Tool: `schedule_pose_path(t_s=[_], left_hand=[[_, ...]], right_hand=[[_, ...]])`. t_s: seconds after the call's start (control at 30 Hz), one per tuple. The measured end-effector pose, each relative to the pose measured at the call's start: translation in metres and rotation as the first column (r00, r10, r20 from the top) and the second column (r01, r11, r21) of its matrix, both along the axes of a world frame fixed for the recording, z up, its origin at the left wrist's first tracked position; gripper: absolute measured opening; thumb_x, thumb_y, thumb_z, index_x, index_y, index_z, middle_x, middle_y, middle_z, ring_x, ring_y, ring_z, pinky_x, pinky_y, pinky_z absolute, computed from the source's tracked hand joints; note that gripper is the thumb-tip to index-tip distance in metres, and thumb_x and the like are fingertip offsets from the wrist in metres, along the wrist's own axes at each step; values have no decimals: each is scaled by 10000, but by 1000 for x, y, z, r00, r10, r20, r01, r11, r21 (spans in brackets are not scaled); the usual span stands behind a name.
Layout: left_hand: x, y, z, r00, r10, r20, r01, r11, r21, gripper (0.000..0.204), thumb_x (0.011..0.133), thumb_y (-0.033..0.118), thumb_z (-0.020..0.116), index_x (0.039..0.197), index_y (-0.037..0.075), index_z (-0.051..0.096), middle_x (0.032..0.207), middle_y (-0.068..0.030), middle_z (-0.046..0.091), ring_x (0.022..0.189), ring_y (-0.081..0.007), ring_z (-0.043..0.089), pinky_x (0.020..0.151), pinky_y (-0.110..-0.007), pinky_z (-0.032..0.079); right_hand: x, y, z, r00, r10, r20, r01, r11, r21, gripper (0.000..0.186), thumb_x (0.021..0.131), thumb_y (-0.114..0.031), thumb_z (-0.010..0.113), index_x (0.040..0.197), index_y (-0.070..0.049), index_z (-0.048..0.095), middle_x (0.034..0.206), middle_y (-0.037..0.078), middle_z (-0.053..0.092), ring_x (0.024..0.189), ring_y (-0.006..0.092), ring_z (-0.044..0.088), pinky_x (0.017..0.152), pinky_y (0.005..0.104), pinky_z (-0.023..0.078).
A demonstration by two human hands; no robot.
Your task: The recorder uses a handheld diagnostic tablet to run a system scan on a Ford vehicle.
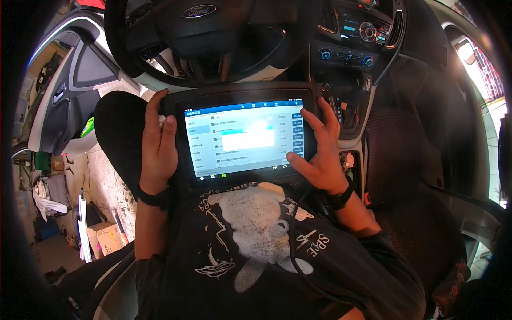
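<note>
A thick black-framed diagnostic tablet (246,182) lies tilted across my lap, below the steering wheel. Its lit screen shows a list with a blue side column and a pale pop-up box in the middle. My left hand (158,152) grips the tablet's left edge, thumb on the front, the other fingers partly hidden. By that thumb is a small white spot I cannot make out. At the right edge my right hand (326,149) has its fingers spread, with index finger and thumb over the screen's right side; whether they touch the glass I cannot tell.
The steering wheel (200,40) is close above the tablet. To the right are the gear lever (349,114), centre console and dark passenger seat (397,181). A black cable (292,240) runs down over my shirt. At left the door (80,69) stands open, with a cardboard box (106,237) outside.
</note>
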State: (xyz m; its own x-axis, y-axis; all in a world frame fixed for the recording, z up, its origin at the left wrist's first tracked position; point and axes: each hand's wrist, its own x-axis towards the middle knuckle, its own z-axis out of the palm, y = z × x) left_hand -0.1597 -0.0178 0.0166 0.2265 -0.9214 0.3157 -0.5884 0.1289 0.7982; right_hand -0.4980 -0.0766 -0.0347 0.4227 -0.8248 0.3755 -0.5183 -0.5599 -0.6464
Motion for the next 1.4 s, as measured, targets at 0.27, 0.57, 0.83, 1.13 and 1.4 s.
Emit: schedule_pose_path(t_s=[0.27,0.57,0.83,1.13,1.4], left_hand=[[-1,-1,-2,1000,-7,8,7,999,-34,452,1111,232,446,1507,23,389,1183,-91,627,935,-93,569,848,-226,453],[-2,-1,-4,1000,-1,1,1,999,-38,458,1112,244,447,1511,30,386,1178,-97,640,927,-98,580,837,-225,456],[0,0,-3,1000,12,18,-12,1000,4,466,1115,262,447,1511,25,384,1165,-100,650,917,-103,589,833,-228,462],[-1,-1,-6,999,-8,-32,7,999,-38,469,1115,271,449,1508,23,385,1217,-126,639,974,-117,620,857,-233,475],[3,0,-4,998,2,68,0,999,-33,468,1110,274,449,1507,30,393,1116,-92,647,861,-92,564,768,-220,437]], right_hand=[[0,0,-2,1000,1,3,-1,1000,-2,822,769,-315,808,1499,-144,471,1614,250,219,1470,457,247,1183,583,239],[-1,0,-5,1000,-2,-4,2,1000,2,824,770,-326,806,1502,-156,468,1612,252,222,1468,455,249,1181,583,238],[-1,0,-3,1000,-3,4,3,1000,5,820,766,-320,807,1497,-154,475,1612,255,222,1467,457,249,1183,585,234],[0,0,-4,1000,1,-3,-1,1000,13,817,772,-324,807,1499,-152,475,1619,244,204,1474,454,232,1181,587,247],[-2,0,-6,1000,2,-16,-2,1000,-9,808,794,-362,796,1508,-180,465,1616,242,205,1478,458,217,1175,604,241]])
